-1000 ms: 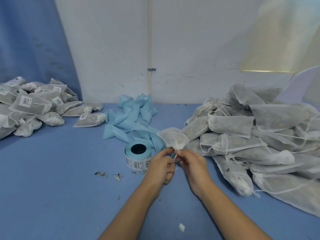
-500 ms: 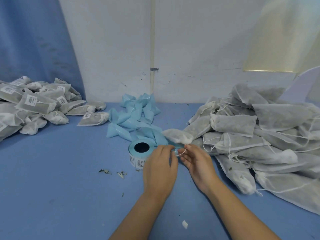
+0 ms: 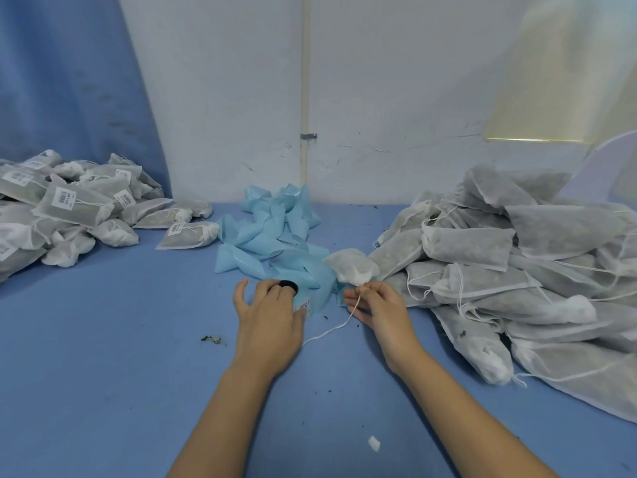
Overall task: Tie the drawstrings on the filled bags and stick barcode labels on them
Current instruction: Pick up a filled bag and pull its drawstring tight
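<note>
White fabric bag (image 3: 351, 269): between the blue backing strips (image 3: 272, 232) and the untied pile (image 3: 499, 270), neck toward the person
Right hand (image 3: 379, 305): fingertips pinching the drawstring (image 3: 331, 331) just below the neck
Drawstring: trails across the table (image 3: 103, 374) to the left hand's edge
Left hand (image 3: 272, 319): fingers spread, resting on the label roll (image 3: 305, 305)

Gauzy matt cloth bag (image 3: 351, 269), glossy blue backing paper (image 3: 272, 232), matt blue tabletop (image 3: 103, 357)
</note>
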Tool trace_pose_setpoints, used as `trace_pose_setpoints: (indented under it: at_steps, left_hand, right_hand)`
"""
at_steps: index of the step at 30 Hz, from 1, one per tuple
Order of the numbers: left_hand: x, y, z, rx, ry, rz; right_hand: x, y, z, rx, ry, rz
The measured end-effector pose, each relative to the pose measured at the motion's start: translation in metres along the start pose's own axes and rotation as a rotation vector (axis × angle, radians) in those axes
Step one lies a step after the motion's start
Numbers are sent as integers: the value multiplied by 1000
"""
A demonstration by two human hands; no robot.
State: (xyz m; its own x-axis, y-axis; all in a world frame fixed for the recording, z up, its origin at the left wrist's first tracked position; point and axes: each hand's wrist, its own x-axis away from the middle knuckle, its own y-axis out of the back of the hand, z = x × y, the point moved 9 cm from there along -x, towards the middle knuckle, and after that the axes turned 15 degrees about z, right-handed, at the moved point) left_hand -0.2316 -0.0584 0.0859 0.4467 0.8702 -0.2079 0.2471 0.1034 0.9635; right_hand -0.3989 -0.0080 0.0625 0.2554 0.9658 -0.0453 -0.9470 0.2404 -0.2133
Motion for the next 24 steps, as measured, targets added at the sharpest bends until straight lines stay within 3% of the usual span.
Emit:
trace_pose_setpoints:
  at_steps: [7,11,14,18,24]
  left_hand:
    - [-7,9,40,-88,259,-84]
    - [-2,14,38,-69,292,-114]
    - [10,29,12,395,200,-250]
    - [16,2,-17,1183,163,-50]
    - [24,-25,-51,1660,84,119]
  right_hand:
    - [-3,-33,-22,-287,-172,20]
    - [-3,-36,-27,-244,-196,13]
    - [-3,-32,-27,-327,-139,-5]
    - [1,-29,-25,-423,-38,40]
    - [5,-33,-27,-337,-126,141]
